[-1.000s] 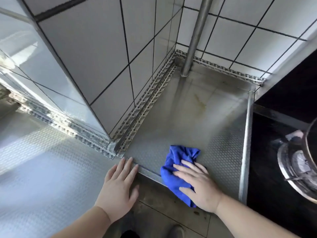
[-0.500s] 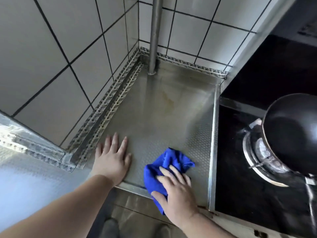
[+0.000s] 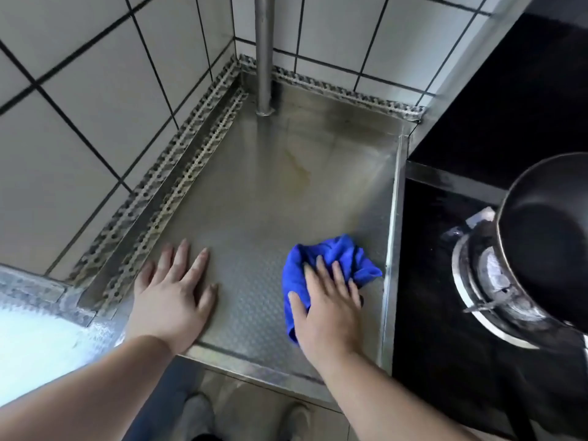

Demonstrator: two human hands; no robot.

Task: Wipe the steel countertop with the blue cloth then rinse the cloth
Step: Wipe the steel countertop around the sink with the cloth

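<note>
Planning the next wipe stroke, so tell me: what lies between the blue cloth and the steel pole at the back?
In the head view, only bare steel countertop lies between the blue cloth and the steel pole, with a brownish stain partway.

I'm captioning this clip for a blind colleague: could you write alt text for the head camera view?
A person's right hand presses a blue cloth flat on a textured steel countertop, while the left hand rests open beside it. A brownish stain lies farther back near a steel pipe in the tiled corner; a dark pan sits on a gas burner at right.
</note>
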